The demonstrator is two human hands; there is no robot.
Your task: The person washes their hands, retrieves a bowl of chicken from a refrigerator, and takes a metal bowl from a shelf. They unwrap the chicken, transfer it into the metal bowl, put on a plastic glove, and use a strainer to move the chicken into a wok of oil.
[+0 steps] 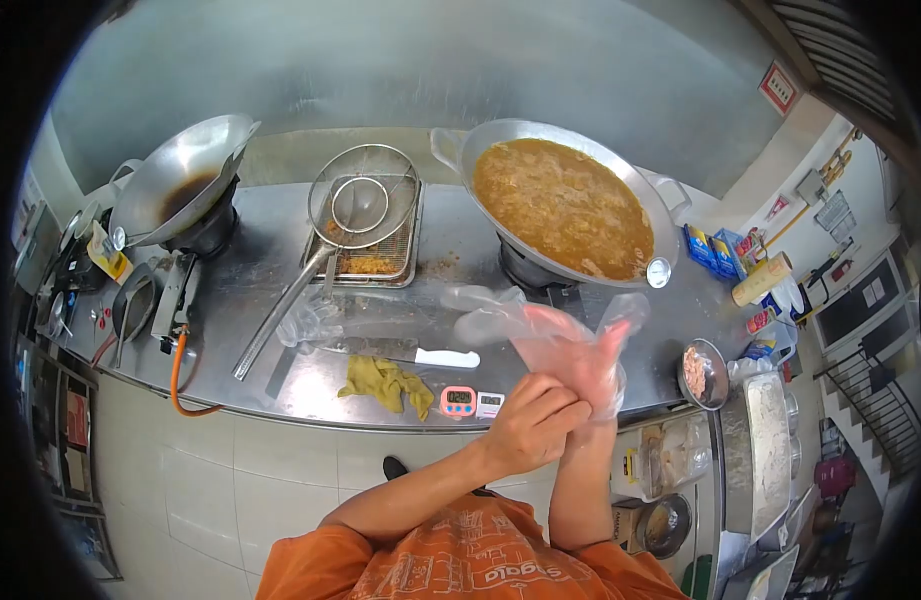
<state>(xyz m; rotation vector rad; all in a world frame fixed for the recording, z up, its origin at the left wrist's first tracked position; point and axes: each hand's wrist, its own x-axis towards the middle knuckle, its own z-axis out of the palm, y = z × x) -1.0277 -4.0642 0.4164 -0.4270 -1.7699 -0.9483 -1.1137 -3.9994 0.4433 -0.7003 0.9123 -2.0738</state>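
over the front edge of the steel tabletop (280,380), the person is pulling a clear plastic glove (540,320) onto the right hand (580,365). that hand is standing upright inside the film with its fingers held together and pointing up, and the glove's empty fingertips are flopping loose above them. the left hand (530,425) is curling closed around the right wrist, pinching the glove's cuff against it.

the glove is looking feather-light, thin and limp, likely slippery and easy to tear, so the cuff edge at the wrist is seeming the sound place to grip, with a gentle tug rather than a hard pull.

behind the hands, a large wok (565,205) full of brownish broth is sitting on a burner, and a second wok (180,180) is tilting at far left. a wire skimmer (360,205) is resting over a tray, while a knife (410,355), a yellow cloth (385,382) and a small timer (458,400) are lying near the tabletop's edge.
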